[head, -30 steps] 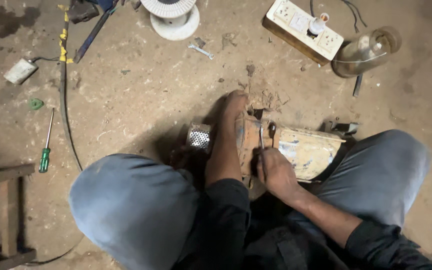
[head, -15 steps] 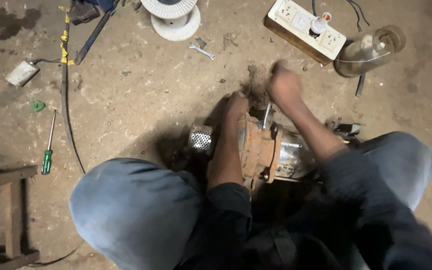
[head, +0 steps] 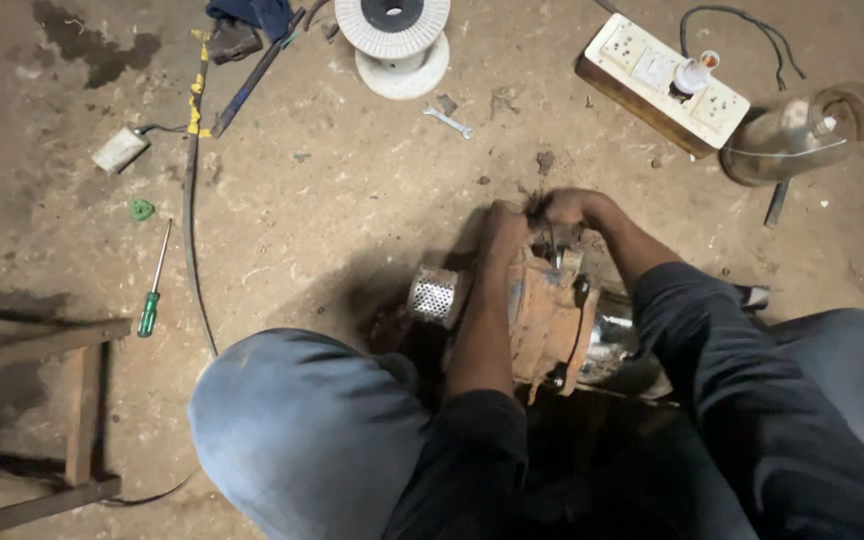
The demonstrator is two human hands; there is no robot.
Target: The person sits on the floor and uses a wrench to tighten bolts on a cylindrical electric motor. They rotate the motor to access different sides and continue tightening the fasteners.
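I sit on a dirt floor with a rusty motor pump (head: 548,322) lying between my knees. It has a perforated metal strainer (head: 433,295) at its left end and a shiny steel body (head: 614,338) at its right. My left hand (head: 503,226) grips the far edge of the rusty casing. My right hand (head: 569,207) is curled on the same far edge, right beside the left hand, with something small and dark between them. I cannot tell whether it is a tool.
On the floor lie a green-handled screwdriver (head: 149,300), a small spanner (head: 449,122), a white wire spool (head: 393,40), a white socket board (head: 663,86), a glass dome (head: 798,131), a black cable (head: 190,230) and a small white box (head: 120,150). A wooden frame (head: 42,345) stands at left.
My right hand has left the near side of the pump, where it held a thin tool, and gone over the top to the far edge. The left hand stays on the casing.
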